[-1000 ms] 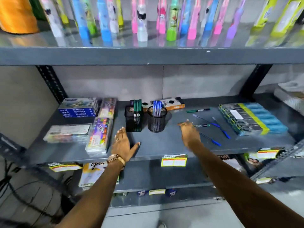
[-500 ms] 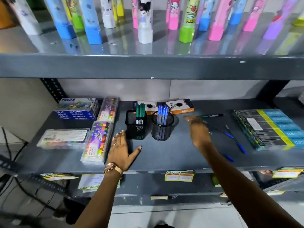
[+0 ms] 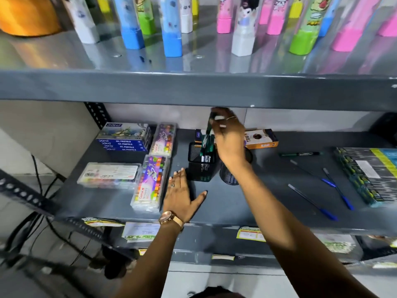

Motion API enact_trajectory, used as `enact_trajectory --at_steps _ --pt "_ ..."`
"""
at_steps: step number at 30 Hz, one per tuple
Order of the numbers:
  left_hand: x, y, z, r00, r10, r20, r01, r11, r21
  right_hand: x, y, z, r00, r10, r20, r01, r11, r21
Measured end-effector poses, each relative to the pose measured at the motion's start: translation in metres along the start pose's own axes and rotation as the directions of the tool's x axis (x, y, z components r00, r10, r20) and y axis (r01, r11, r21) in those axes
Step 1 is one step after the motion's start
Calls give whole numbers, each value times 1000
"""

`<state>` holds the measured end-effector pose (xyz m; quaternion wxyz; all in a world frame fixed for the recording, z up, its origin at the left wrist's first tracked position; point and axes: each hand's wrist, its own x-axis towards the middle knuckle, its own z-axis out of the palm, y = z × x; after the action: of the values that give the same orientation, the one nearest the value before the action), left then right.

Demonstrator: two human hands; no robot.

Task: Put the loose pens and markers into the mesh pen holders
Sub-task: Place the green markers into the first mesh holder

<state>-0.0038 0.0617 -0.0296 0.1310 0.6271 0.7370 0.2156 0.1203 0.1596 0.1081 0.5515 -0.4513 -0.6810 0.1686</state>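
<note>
My right hand [image 3: 228,136] grips a green marker [image 3: 208,130] by its top, its lower end among the green markers standing in the square black mesh holder [image 3: 198,166]. The round mesh holder [image 3: 227,175] is mostly hidden behind my right wrist. Spread flat on the shelf just in front of the square holder is my left hand [image 3: 182,194], with nothing in it. One loose green marker [image 3: 300,154] lies to the right. Three blue pens [image 3: 312,202], [image 3: 338,188], [image 3: 311,173] lie loose farther right.
Boxes of oil pastels [image 3: 123,137] and crayon cases [image 3: 150,181] fill the left of the grey shelf [image 3: 247,203]. An orange box [image 3: 261,139] lies behind the holders. A flat pack [image 3: 369,173] sits far right. The upper shelf's edge [image 3: 193,89] hangs just over my right hand.
My right hand picked up a green marker from the right side and carried it left, over the square holder. My left hand stayed flat on the shelf. The camera moved closer.
</note>
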Motion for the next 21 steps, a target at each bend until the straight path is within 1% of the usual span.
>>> enact_trajectory --at_steps 2,4,7,10,12,14,17,19,21 --pt "0 1 0 1000 6 4 -6 1000 -5 -7 3 17 991 -20 135 30 997 -75" --pt "0 2 1 1000 8 5 -8 1000 -5 -13 10 28 971 35 235 8 983 -183" --pt "1 7 2 1000 20 14 -20 1000 11 -18 18 29 944 176 279 -82 944 -319" --pt "2 9 4 1000 7 12 -7 999 31 -16 18 23 949 194 249 -64 891 -450" --pt "7 7 8 999 9 34 -11 999 42 -11 19 22 955 190 228 -56 870 -490" --pt "5 6 8 999 2 33 -4 998 70 -8 19 19 960 153 234 -35 897 -440" --pt "3 0 6 1000 -6 17 4 995 100 -4 24 14 985 79 151 -30 953 -302" --pt "2 -2 4 1000 -7 6 6 994 113 1 40 2 996 56 62 -34 950 -312" --pt "2 0 4 1000 6 12 -7 991 136 6 67 -20 996 87 -3 -82 931 -356"
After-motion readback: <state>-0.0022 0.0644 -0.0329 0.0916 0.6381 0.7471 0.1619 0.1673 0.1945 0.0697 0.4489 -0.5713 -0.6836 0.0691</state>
